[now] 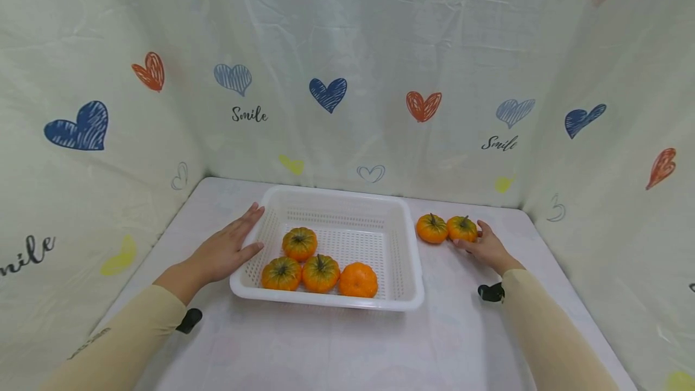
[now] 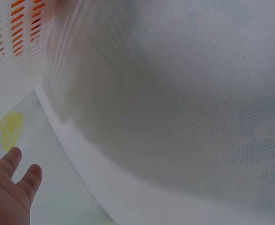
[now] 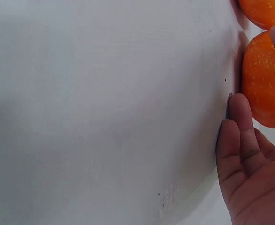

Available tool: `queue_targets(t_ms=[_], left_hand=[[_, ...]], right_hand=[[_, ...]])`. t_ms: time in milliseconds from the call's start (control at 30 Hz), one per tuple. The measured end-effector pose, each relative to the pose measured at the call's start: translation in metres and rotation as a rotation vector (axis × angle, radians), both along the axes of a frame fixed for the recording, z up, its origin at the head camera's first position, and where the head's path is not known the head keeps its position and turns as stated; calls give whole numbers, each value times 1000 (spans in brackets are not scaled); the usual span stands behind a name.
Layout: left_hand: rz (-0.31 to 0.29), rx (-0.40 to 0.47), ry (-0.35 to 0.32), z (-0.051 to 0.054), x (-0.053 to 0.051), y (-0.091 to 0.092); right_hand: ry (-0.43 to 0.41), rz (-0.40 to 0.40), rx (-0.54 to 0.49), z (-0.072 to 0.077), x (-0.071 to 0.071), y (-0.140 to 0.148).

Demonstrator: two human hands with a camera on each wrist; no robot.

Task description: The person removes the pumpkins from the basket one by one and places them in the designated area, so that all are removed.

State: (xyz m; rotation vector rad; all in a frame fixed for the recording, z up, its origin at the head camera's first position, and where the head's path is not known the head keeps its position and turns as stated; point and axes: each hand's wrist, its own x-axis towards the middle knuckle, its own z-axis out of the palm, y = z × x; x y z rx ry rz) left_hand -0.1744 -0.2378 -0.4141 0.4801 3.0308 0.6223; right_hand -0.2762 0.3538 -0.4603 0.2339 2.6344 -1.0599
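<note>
Four pumpkins [image 1: 320, 276] in the basket [image 1: 399, 305], two on the table [image 1: 369, 349]

The white basket sits at the lower middle of the frame, its four pumpkins gathered toward the near left part of its floor. Three show green tops; the plain orange one [image 1: 358, 281] shows no stem, so it probably lies tipped over.

Left of the basket, the left hand [image 1: 225, 251] lies with straight fingers and thumb apart against the rim, apparently to steady it; how hard it presses I cannot tell.

Right of centre, two more pumpkins stand side by side, seemingly touching. The right hand [image 1: 487, 248] holds the outer pumpkin [image 1: 463, 228], thumb on the near side and fingers around the far right, a placement that probably keeps clear of its neighbour [image 1: 432, 228]. The right wrist view shows fingertips low beside it, along the tabletop; firmness of grip cannot be judged.
</note>
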Motion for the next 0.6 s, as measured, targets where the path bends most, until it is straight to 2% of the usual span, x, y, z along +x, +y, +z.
queue_targets(t_ms=[133, 367, 467, 600], left_hand=[[3, 4, -2, 0, 0, 0], [6, 4, -2, -2, -2, 0], [7, 7, -2, -2, -2, 0], [10, 9, 1, -3, -1, 0]], right_hand=[[12, 1, -17, 5, 5, 1], [66, 34, 38, 18, 9, 9], [100, 42, 50, 28, 8, 11], [177, 51, 58, 50, 8, 8]])
